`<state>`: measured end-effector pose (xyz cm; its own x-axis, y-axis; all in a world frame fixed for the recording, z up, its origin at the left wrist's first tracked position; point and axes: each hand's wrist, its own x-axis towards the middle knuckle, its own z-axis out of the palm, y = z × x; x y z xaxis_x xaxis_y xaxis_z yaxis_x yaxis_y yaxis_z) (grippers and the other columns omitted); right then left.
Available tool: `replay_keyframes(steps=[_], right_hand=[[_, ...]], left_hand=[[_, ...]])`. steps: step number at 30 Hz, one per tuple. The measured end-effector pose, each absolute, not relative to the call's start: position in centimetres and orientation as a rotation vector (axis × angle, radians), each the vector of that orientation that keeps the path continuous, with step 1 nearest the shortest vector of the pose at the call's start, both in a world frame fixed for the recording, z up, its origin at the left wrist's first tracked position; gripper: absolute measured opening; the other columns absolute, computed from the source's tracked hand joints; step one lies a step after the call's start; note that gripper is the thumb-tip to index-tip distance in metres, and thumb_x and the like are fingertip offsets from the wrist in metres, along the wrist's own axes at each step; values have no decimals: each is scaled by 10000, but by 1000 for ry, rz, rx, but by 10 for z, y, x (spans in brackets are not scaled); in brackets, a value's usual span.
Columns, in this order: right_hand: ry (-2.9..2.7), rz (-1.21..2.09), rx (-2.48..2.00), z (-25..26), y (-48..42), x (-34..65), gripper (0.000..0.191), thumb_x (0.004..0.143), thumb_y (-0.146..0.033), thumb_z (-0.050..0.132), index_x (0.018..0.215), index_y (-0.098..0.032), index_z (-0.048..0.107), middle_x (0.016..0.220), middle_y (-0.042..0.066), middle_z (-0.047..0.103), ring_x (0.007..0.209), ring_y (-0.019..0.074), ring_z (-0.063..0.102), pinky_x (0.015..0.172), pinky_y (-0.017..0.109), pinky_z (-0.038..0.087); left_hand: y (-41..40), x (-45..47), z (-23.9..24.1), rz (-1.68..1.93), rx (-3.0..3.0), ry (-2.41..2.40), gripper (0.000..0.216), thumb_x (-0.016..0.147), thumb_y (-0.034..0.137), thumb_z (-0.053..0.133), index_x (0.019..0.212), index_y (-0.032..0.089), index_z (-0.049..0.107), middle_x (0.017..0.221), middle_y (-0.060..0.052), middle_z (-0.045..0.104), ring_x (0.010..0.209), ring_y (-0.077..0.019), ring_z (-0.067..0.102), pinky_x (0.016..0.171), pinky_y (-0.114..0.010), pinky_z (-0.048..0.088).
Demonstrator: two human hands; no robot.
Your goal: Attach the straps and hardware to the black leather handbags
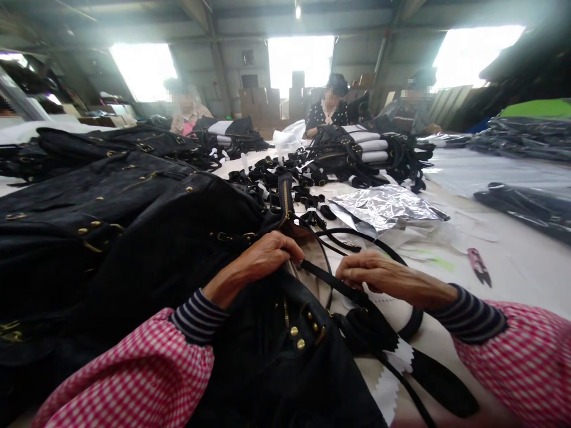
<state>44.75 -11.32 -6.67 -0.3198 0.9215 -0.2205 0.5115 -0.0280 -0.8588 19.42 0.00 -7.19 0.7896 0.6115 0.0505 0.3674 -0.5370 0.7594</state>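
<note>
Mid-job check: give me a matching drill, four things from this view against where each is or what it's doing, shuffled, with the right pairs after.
1 left hand
2 right hand
3 pink snips
4 silver film

A lying on the table, apart from both hands
B crumpled beyond the hands
C gripping the black bag at its zip edge
D pinching the thin black strap

Pairs: 1-C, 2-D, 3-A, 4-B

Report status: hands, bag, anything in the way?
Left hand shut on black bag at its zipper edge. Right hand pinching thin strap. Bag pile crowds left; pink snips lie apart, right.
</note>
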Motion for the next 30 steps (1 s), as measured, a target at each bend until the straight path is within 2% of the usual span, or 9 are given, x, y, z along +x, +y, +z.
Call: replay_keyframes(steps=[3, 6, 12, 16, 20, 23, 28, 30], right_hand=[[-1624, 1585, -1521, -69, -107, 451, 256, 810, -364, 650, 932, -143, 696, 665, -23, 509, 538, 86, 385, 476, 213, 235], [-1652, 1696, -1484, -69, -101, 454, 279, 751, -343, 708, 928, -126, 707, 654, -33, 518, 507, 61, 344, 458, 199, 209], [-1826, 1806, -1410, -67, -89, 456, 308, 834, -417, 669, 785, -113, 676, 633, -12, 575, 497, 59, 376, 444, 195, 203], [-1794, 1955, -1336, -72, -83, 457, 277, 850, -381, 644, 763, -119, 650, 676, 18, 648, 480, 53, 370, 434, 195, 190], [-1727, 2054, -1324, -75, -77, 457, 240, 824, -333, 680, 777, -98, 665, 682, 33, 656, 461, 37, 333, 422, 198, 135], [-1599, 2084, -1293, -74, -76, 457, 246, 800, -331, 716, 788, -99, 635, 674, 18, 620, 448, 27, 287, 417, 205, 110], [-1506, 1929, -1323, -67, -86, 453, 274, 808, -353, 750, 853, -158, 563, 613, -82, 404, 484, 43, 299, 441, 194, 140], [-1562, 1887, -1355, -66, -91, 451, 293, 799, -345, 771, 878, -171, 550, 611, -89, 393, 497, 47, 295, 448, 194, 144]], left_hand=[[0, 196, -74, 413, 2173, 769, 456, 658, 92, 462, 963, 141, 797, 983, -69, 769, 982, -228, 677, 914, -327, 505], [-2, 198, -74, 424, 2174, 757, 462, 663, 85, 446, 954, 136, 801, 982, -75, 769, 985, -227, 677, 923, -331, 509], [-4, 198, -77, 424, 2256, 801, 496, 655, 71, 434, 972, 163, 805, 974, -57, 771, 965, -215, 674, 911, -327, 507], [-3, 199, -81, 440, 2277, 826, 486, 668, 67, 443, 966, 181, 809, 986, -43, 776, 964, -209, 680, 897, -311, 510], [-4, 200, -79, 440, 2286, 817, 477, 661, 61, 445, 945, 171, 812, 973, -47, 775, 945, -208, 684, 898, -309, 511], [-4, 199, -79, 444, 2291, 808, 473, 661, 60, 449, 941, 172, 813, 965, -47, 774, 942, -207, 683, 882, -302, 513], [-2, 201, -80, 449, 2294, 780, 460, 661, 52, 450, 914, 174, 813, 937, -40, 777, 924, -197, 686, 875, -292, 511], [-3, 202, -80, 447, 2289, 778, 467, 657, 46, 444, 911, 174, 814, 933, -37, 779, 915, -192, 687, 872, -288, 510]])
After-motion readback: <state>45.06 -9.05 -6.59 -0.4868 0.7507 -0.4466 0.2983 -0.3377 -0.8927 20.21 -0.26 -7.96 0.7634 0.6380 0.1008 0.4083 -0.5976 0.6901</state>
